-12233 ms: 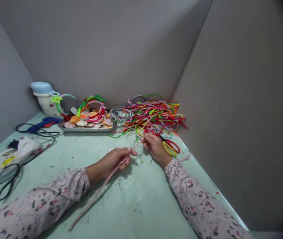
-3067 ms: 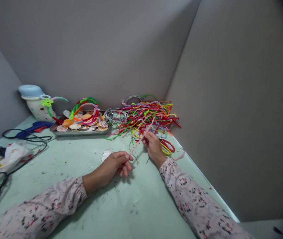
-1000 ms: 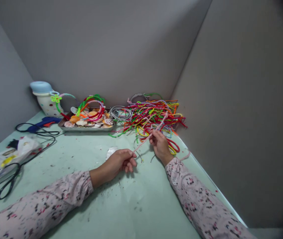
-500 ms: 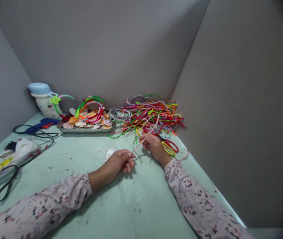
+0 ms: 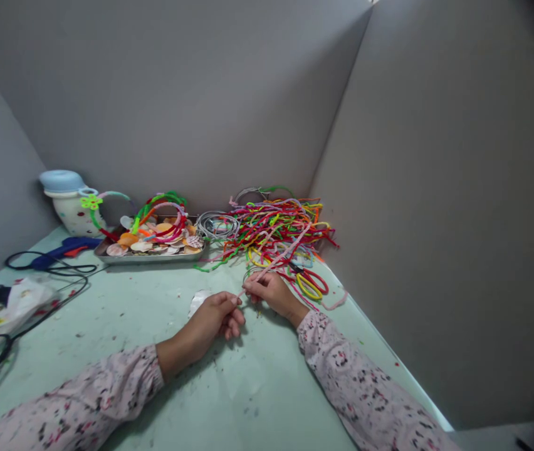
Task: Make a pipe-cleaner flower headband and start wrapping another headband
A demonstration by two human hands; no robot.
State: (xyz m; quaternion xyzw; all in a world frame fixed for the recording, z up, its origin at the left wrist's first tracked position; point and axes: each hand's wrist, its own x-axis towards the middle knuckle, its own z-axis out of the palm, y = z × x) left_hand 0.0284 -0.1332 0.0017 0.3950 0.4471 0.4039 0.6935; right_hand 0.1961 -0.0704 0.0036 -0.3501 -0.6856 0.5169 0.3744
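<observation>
A pale pink pipe cleaner (image 5: 290,248) runs up and to the right from my hands, over the near side of a heap of coloured pipe cleaners (image 5: 271,219). My left hand (image 5: 217,318) pinches its near end between thumb and forefinger. Just beside it, my right hand (image 5: 269,291) grips the same strand a little further along. Scissors (image 5: 311,283) with red and yellow handles lie behind my right wrist. Part of a thin wire loop (image 5: 249,271) shows behind my right hand.
A metal tray (image 5: 149,258) of shells and fuzzy wrapped headbands stands at the back, with coiled grey wire (image 5: 217,225) on its right. Left of it are a blue glue gun (image 5: 67,249), a blue-lidded cup (image 5: 67,200) and a black cord (image 5: 67,297). Walls rise behind and to the right.
My right hand has slid down the pink pipe cleaner towards my left hand, so more of the strand shows beyond it. The whole view has shifted slightly.
</observation>
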